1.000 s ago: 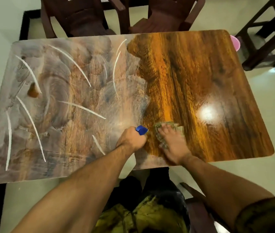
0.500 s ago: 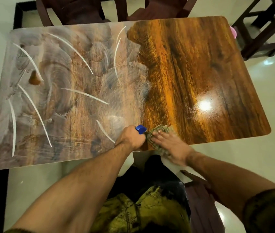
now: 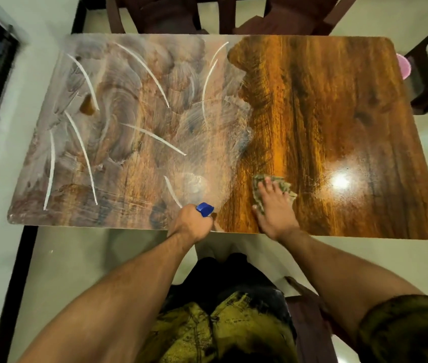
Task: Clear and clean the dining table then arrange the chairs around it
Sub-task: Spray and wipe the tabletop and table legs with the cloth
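A cloth (image 3: 273,188) is pressed flat on the table (image 3: 338,113) by the open right hand (image 3: 275,208) (near edge). A blue-capped bottle (image 3: 204,209) is gripped by the left hand (image 3: 190,225), just beside.

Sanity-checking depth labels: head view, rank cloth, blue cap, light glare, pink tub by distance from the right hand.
1. cloth, under the right hand.
2. blue cap, just left, in the left hand.
3. light glare, to the right on the tabletop.
4. pink tub, beyond the far right corner.

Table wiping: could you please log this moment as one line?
right hand: flat on cloth | left hand: holds blue-capped bottle | table: left half soapy
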